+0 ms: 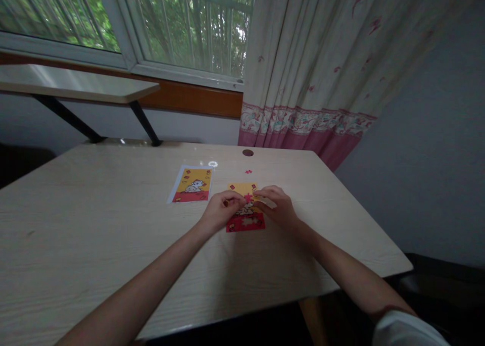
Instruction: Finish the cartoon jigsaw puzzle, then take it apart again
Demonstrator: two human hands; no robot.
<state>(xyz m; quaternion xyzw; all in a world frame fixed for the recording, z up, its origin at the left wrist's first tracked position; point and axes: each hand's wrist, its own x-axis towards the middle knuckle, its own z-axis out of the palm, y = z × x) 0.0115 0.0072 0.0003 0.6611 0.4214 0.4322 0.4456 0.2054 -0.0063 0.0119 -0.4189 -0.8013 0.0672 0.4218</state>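
Jigsaw puzzle (232,228) on wooden table (151,255), gap in its red part, left hand (222,208) bunched at red piece (248,198), pinch unclear, right hand (281,205) curved beside it, thumb and finger parted, loose piece (248,171) beyond, printed picture (192,185) left.

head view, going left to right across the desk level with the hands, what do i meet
Printed picture sheet → left hand → red puzzle piece → right hand. The hands overlap the jigsaw, so it is left out.
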